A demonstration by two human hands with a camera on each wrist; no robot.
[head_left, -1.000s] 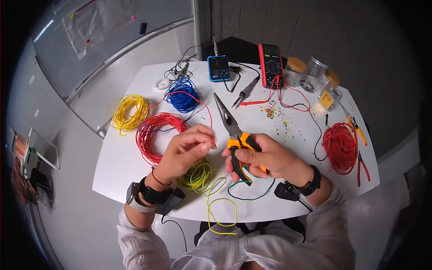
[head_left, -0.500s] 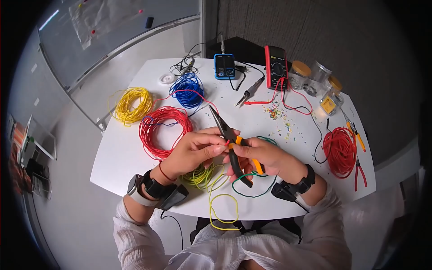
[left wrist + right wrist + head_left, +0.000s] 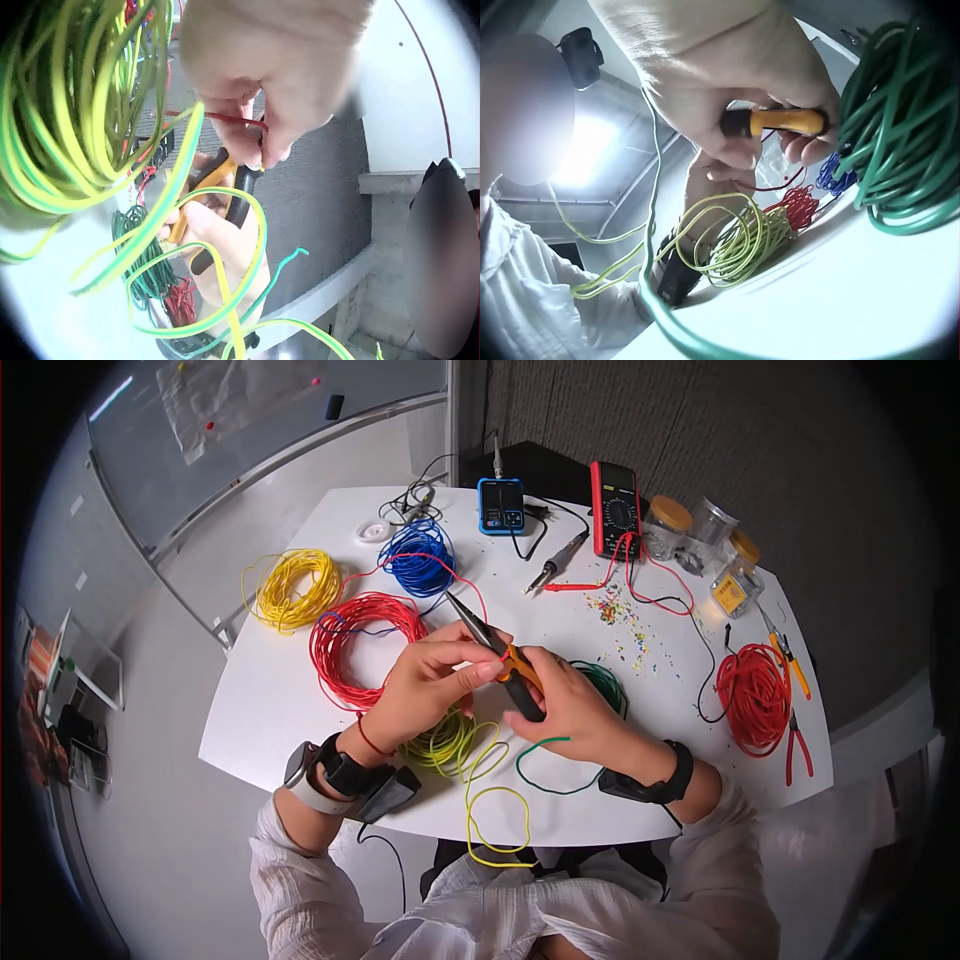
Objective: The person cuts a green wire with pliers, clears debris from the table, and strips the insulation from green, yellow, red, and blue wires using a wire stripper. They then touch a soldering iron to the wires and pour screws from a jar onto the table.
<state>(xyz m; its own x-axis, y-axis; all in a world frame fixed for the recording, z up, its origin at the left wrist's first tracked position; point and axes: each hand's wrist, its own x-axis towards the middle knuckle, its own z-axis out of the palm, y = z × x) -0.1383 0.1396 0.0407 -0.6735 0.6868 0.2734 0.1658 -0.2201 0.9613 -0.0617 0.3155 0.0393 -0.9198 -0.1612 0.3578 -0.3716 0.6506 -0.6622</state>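
In the head view my left hand (image 3: 430, 685) pinches a red wire between thumb and forefinger, clearer as a red wire (image 3: 225, 117) in the left wrist view. My right hand (image 3: 585, 710) grips long-nose pliers (image 3: 523, 695) by their orange and black handles. The nose points up and away to the left, and the wire's end lies by the pivot, beside my left fingertips. A yellow-green wire coil (image 3: 437, 750) sits under my left hand, with the large red coil (image 3: 325, 660) beyond it. A green coil (image 3: 608, 688) is partly hidden behind my right hand.
Yellow (image 3: 268, 598) and blue coils (image 3: 415, 565) lie at the back left. Behind are a soldering iron (image 3: 555, 567), a blue-edged meter (image 3: 500, 510), a red multimeter (image 3: 615, 510) and jars (image 3: 665, 520). Coloured scraps (image 3: 625, 620), another red coil (image 3: 750, 700) and red-handled cutters (image 3: 798, 750) are to the right.
My hands have come together, bringing the pliers left to the red wire. My right hand has turned over the handles, and the handles have drawn closer together.
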